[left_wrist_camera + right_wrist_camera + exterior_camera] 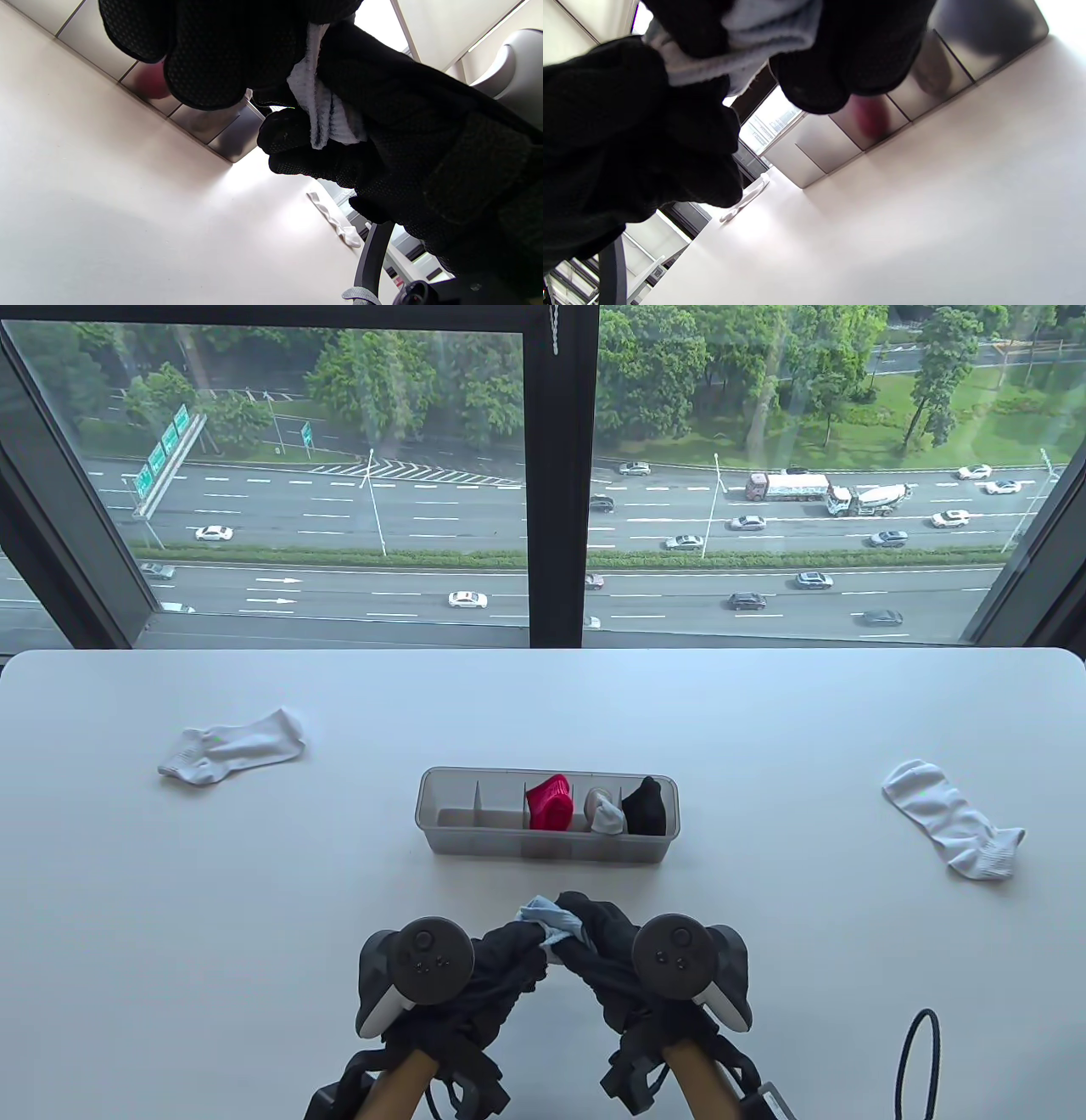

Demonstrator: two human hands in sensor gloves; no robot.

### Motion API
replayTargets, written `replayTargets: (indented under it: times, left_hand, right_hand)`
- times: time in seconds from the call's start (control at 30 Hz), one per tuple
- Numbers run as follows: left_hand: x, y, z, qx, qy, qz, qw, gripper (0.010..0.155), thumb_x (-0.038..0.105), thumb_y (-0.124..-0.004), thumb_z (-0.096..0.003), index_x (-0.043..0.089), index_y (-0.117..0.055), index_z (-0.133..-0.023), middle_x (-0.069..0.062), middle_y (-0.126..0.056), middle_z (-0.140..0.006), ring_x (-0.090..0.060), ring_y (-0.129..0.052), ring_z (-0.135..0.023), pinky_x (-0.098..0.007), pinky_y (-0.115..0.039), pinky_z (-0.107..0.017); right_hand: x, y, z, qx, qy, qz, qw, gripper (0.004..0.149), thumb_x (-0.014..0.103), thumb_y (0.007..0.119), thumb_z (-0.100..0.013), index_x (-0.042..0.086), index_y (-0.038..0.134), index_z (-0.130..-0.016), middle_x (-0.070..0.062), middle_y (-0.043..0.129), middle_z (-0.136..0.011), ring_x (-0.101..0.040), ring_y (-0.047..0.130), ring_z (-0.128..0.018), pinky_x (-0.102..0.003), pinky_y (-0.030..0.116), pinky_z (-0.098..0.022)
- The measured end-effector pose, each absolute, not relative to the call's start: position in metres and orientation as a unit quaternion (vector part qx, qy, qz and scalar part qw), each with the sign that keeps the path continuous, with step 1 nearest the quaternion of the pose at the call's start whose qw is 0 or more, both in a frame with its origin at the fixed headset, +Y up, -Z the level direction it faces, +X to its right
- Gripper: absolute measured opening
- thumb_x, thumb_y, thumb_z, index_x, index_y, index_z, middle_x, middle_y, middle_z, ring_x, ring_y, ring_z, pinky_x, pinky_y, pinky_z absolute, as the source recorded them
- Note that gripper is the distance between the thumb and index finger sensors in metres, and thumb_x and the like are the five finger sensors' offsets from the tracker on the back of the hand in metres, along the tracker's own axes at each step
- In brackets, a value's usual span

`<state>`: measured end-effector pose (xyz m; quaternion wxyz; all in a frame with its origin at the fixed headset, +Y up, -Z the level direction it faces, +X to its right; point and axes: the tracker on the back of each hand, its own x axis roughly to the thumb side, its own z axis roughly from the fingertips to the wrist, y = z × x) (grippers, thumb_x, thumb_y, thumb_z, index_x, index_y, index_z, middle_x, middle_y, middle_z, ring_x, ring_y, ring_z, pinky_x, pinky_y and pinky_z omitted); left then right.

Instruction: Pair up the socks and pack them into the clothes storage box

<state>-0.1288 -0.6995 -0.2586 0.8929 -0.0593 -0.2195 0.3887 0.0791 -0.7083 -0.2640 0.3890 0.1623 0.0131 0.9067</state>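
Note:
My two hands meet just in front of the clear storage box [450,836], and together they hold a small light blue sock bundle [541,916]. The left hand [530,940] grips it from the left and the right hand [579,923] from the right. In the left wrist view the pale sock [324,114] is squeezed between the dark gloves; in the right wrist view the sock [755,38] shows at the top. In the box's right compartments sit a pink-red bundle [550,804], a grey-white bundle [604,812] and a black bundle [646,808]. The left compartments look empty.
One loose white sock [233,746] lies far left on the white table, another white sock [954,819] far right. A black cable loop [920,1060] sits at the bottom right. A window stands behind the table's far edge.

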Motion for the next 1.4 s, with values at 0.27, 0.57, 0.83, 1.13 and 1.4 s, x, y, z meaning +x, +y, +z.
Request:
replayTargets:
  times: [0.27,0.57,0.83,1.13,1.4]
  left_hand:
    - [-0.126,-0.701,-0.256,0.015,-0.163,0.409,0.898,0.057,0.042,-0.082,-0.0437,0.006,-0.074,-0.087,-0.016,-0.093,-0.077,-0.031,-0.102,-0.062,-0.056,-0.077,-0.061]
    - [-0.140,-0.698,-0.260,0.005,-0.118,0.460,0.880,0.044,0.037,-0.061,-0.0560,0.010,-0.075,-0.087,-0.015,-0.091,-0.077,-0.033,-0.100,-0.061,-0.059,-0.076,-0.060]
    - [-0.162,-0.703,-0.271,-0.003,-0.058,0.503,0.862,0.042,0.033,-0.065,-0.0576,0.011,-0.079,-0.091,-0.017,-0.091,-0.080,-0.033,-0.101,-0.063,-0.059,-0.077,-0.061]
    - [-0.161,-0.705,-0.276,-0.046,-0.117,0.477,0.870,0.041,0.030,-0.068,-0.0557,0.016,-0.082,-0.092,-0.017,-0.091,-0.084,-0.038,-0.100,-0.066,-0.062,-0.076,-0.060]
    - [-0.142,-0.711,-0.274,-0.102,-0.182,0.455,0.865,0.044,0.030,-0.063,-0.0574,0.020,-0.073,-0.099,-0.016,-0.079,-0.099,-0.044,-0.088,-0.084,-0.060,-0.074,-0.063]
  right_hand:
    - [0.074,-0.707,-0.256,0.111,-0.018,0.877,0.467,0.057,0.045,0.071,-0.058,0.015,0.055,-0.104,-0.015,0.078,-0.094,-0.014,0.093,-0.066,-0.039,0.084,-0.059]
    - [0.068,-0.704,-0.252,0.145,-0.005,0.867,0.477,0.054,0.041,0.066,-0.062,0.023,0.050,-0.111,-0.018,0.075,-0.096,-0.013,0.092,-0.064,-0.039,0.084,-0.056]
    - [0.062,-0.707,-0.256,0.200,0.082,0.847,0.487,0.051,0.037,0.068,-0.061,0.021,0.056,-0.108,-0.023,0.071,-0.100,-0.021,0.093,-0.068,-0.043,0.083,-0.057]
    - [0.054,-0.711,-0.256,0.268,0.168,0.862,0.397,0.047,0.035,0.069,-0.061,0.026,0.055,-0.106,-0.027,0.066,-0.099,-0.023,0.091,-0.065,-0.044,0.082,-0.054]
    - [0.042,-0.721,-0.259,0.240,0.161,0.907,0.306,0.047,0.040,0.066,-0.059,0.034,0.059,-0.105,-0.023,0.062,-0.100,-0.020,0.088,-0.070,-0.043,0.080,-0.059]
